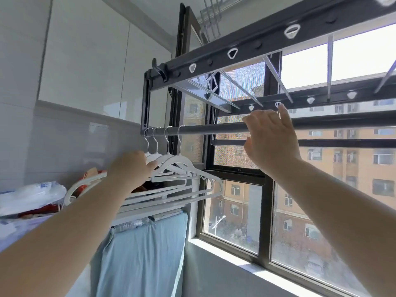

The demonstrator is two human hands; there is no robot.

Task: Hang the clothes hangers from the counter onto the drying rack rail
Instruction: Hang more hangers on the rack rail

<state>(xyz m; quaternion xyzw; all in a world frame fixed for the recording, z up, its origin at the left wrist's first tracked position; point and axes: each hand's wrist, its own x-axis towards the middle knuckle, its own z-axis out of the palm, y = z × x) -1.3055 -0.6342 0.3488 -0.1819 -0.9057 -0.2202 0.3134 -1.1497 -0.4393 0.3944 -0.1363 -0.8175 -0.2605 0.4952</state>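
Several white hangers (182, 168) hang by their metal hooks at the left end of the grey rail (203, 129) of the drying rack. My left hand (131, 166) reaches up to them, its fingers curled over their left shoulders near the necks. One hanger's left arm sticks out below my wrist. Further right, my right hand (271, 138) is at the rail with its fingers stretched over the top of the bar and its thumb below it, holding nothing.
The rack's dark frame (235, 50), with white triangular holes, runs overhead. A window (235, 213) and its sill (235, 269) fill the right. A counter at the left holds plastic bags (32, 196). A light blue cloth (139, 243) hangs below the hangers.
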